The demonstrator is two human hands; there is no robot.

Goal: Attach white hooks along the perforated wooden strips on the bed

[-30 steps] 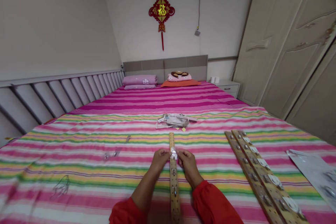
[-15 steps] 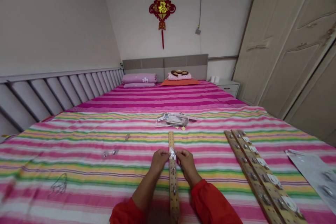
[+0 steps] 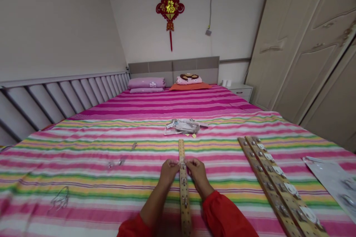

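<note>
A narrow wooden strip with rows of holes lies lengthwise on the striped bedding in front of me. Small shiny metal pieces sit along its near half. My left hand is at the strip's left edge, thumb and fingers pinched together. Opposite it, my right hand is pinched in the same way at the right edge. Between the fingertips, over the strip, is a small glossy, partly clear item, too small to name surely.
Two more wooden strips with metal pieces and white tags lie to the right. Beyond them is a clear plastic bag. A pile of packets lies ahead. On the left are small clear packets and a thin tangled cord.
The white, round-marked piece between my fingertips no longer shows its face; only a small glossy bit appears there. Both hands stay at nearly the same place. The view has shifted slightly.
</note>
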